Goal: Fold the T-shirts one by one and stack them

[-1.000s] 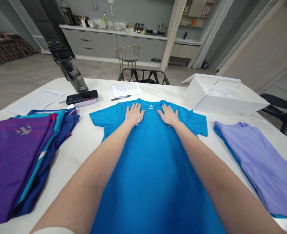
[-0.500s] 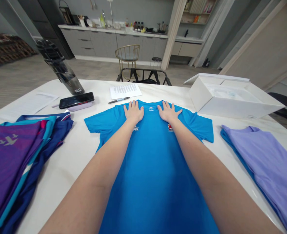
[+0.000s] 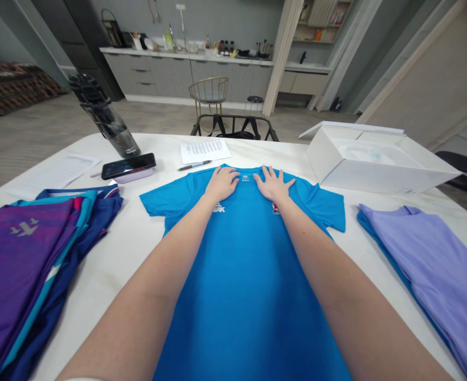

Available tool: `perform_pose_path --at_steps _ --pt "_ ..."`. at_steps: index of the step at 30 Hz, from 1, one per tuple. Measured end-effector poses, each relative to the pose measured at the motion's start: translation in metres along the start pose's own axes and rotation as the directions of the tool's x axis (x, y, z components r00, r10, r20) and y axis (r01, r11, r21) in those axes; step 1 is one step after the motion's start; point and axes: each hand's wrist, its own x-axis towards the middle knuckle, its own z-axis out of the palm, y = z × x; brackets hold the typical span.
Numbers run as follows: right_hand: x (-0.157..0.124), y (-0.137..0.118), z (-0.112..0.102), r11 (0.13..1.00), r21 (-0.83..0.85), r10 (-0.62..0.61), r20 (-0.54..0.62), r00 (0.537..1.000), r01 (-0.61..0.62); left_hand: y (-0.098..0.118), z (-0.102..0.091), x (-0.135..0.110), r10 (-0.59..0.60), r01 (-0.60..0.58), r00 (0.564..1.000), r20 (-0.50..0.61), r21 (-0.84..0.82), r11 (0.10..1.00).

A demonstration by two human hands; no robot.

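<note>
A blue short-sleeved T-shirt (image 3: 247, 270) lay front side up on the white surface (image 3: 132, 217), its collar pointing away from the wearer and its sleeves opened out to either side. A pale label (image 3: 245, 178) showed inside the neck. The left hand (image 3: 221, 184) rested palm down at the collar's left side, its fingers slightly bent and close together; whether they pinched cloth could not be told. The right hand (image 3: 275, 186) lay flat on the opposite shoulder area, fingers spread and thumb pointing inward. Beneath the wrists, white lettering (image 3: 219, 208) and a partly covered red-and-white emblem (image 3: 275, 210) were visible. To the left, a purple garment (image 3: 23, 270) topped a folded stack with teal and navy layers; to the right, a folded lavender garment (image 3: 427, 248) overlay a blue one. Beyond the shirt's collar were a pen (image 3: 194, 165) and a printed sheet (image 3: 205, 152); farther left, a smartphone (image 3: 128, 166) and a dark bottle (image 3: 112, 127); at right, a white open-topped box (image 3: 384, 172). Two chairs, one black (image 3: 235, 116) and one gold-framed (image 3: 208, 89), stood before grey kitchen cabinets (image 3: 165, 74).
</note>
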Motion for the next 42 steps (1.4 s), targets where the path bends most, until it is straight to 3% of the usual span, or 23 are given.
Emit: perform_pose_path --at_steps 4,7,11,20,23,26,28,30,34,39,42 --pt "-0.010 0.001 0.002 0.996 -0.052 -0.073 -0.142 0.987 0.066 -0.003 0.006 0.003 -0.001 0.002 0.993 0.120 -0.008 1.000" --pt "-0.011 0.002 0.002 0.988 -0.085 -0.134 -0.065 0.989 0.128 -0.003 0.009 0.008 -0.056 0.052 0.982 0.178 0.023 0.998" --pt "-0.004 0.003 0.001 0.988 -0.085 -0.121 0.065 0.991 0.126 0.003 0.007 0.010 -0.104 0.096 0.974 0.202 0.046 0.994" --pt "0.013 0.005 0.003 0.991 -0.086 -0.098 0.075 0.992 0.105 -0.001 0.014 0.016 -0.145 0.142 0.976 0.159 0.029 0.989" --pt "0.010 0.006 0.004 0.993 -0.030 -0.111 0.023 0.994 0.112 0.000 0.012 0.009 -0.132 0.132 0.985 0.112 0.007 0.991" --pt "-0.003 0.013 -0.001 0.993 0.062 -0.094 -0.134 0.987 0.103 -0.001 0.004 -0.006 -0.146 0.147 0.987 0.065 -0.010 0.989" --pt "-0.016 0.025 -0.007 0.993 0.112 -0.015 -0.233 0.972 0.042 -0.004 -0.004 -0.022 -0.202 0.202 0.979 0.020 0.000 0.979" --pt "-0.030 0.045 -0.014 0.986 0.146 0.117 -0.263 0.958 -0.080 -0.011 -0.013 -0.040 -0.319 0.320 0.946 -0.053 0.019 0.947" --pt "-0.055 0.093 -0.020 0.951 0.148 0.301 -0.222 0.927 -0.273 -0.034 -0.025 -0.074 -0.561 0.565 0.819 -0.122 -0.003 0.825" --pt "-0.067 0.138 -0.015 0.923 0.103 0.380 -0.101 0.919 -0.371 -0.065 -0.028 -0.104 -0.683 0.684 0.728 -0.060 -0.002 0.729" --pt "-0.066 0.152 -0.013 0.917 0.052 0.400 -0.097 0.911 -0.396 -0.079 -0.029 -0.111 -0.710 0.711 0.703 -0.034 0.006 0.703"
